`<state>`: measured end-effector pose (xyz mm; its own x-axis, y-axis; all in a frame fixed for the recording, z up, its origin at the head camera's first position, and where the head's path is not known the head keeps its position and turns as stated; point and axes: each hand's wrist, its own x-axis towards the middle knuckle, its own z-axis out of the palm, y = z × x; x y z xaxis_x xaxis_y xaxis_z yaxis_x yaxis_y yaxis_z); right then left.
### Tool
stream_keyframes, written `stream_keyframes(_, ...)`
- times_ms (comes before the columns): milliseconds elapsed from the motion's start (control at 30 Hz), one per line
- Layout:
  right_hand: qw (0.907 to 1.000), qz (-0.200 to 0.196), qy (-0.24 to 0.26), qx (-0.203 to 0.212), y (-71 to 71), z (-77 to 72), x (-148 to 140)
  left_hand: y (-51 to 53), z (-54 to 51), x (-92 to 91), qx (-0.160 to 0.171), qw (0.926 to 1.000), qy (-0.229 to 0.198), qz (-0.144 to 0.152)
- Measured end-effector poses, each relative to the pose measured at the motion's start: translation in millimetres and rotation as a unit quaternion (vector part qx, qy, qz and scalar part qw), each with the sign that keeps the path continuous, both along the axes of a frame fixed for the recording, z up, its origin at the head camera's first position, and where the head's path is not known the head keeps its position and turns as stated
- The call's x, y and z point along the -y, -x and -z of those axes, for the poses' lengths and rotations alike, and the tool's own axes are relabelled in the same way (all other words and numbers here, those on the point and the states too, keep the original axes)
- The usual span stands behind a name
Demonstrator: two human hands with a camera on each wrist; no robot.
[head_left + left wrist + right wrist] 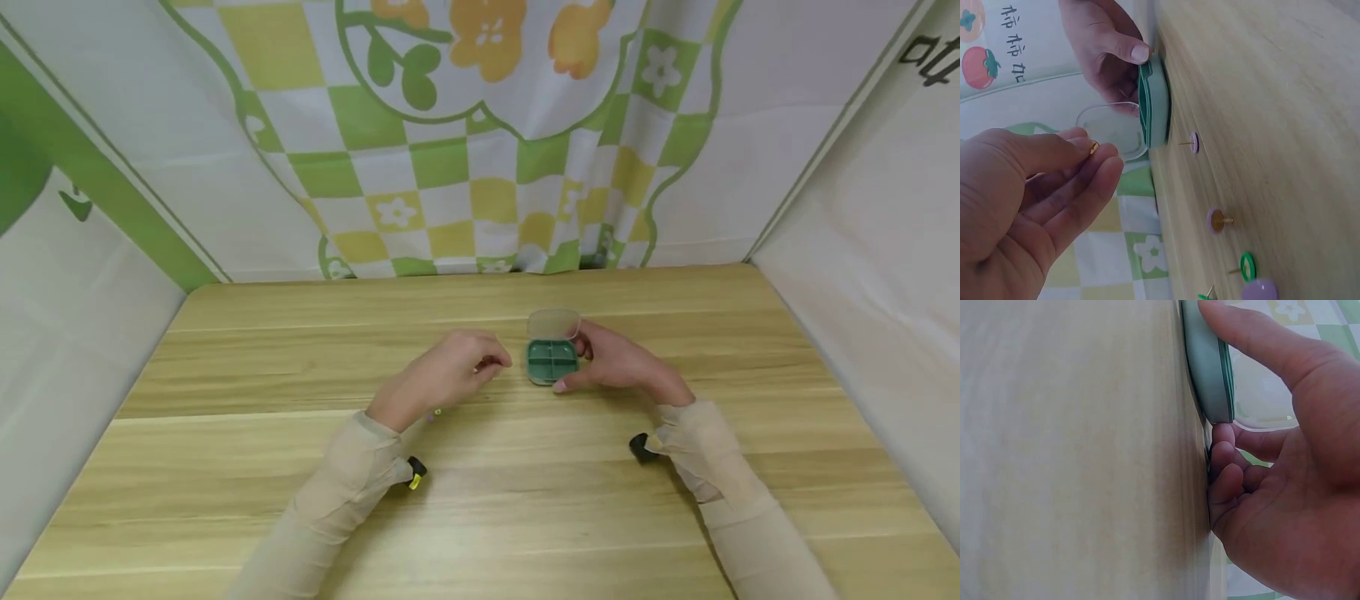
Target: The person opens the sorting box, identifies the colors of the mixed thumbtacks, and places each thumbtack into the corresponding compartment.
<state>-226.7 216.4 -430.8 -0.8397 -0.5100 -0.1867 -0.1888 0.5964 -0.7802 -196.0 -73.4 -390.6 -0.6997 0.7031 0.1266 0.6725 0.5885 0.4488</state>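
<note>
A green four-compartment box [552,362] lies on the table with its clear lid [554,324] raised at the back. My right hand [618,360] grips its right side, thumb at the front edge and fingers curled behind, as the right wrist view also shows. Just left of the box is my left hand [453,372], not touching it. In the left wrist view my left hand [1035,194] pinches a small gold-coloured piece [1094,147] between thumb and fingertips; the rest of that piece is hidden. Push pins lie nearby: purple ones [1194,142] and green ones [1248,267].
The wooden table [480,508] runs back to a checkered curtain [480,167]. White printed cloth walls stand at both sides. A few tiny pins [438,412] lie beside my left wrist. Dark wrist devices hang below both sleeves.
</note>
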Motion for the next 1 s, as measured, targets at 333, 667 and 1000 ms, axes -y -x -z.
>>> stream_keyframes(333,0.9999,-0.003,0.016,0.002,-0.6,0.2,0.2,21.5,-2.0,-30.8,-0.038,0.999,0.021,0.008)
stream_keyframes(667,0.9999,0.0,0.013,0.005,-0.6,2.6,-0.5,28.5,1.0,-63.6,-0.127,0.9868,0.1,-0.001)
stream_keyframes(1000,0.9999,0.001,0.01,0.001,-0.1,1.6,0.4,27.3,11.8,-72.2,-0.158,0.9798,0.121,-0.02)
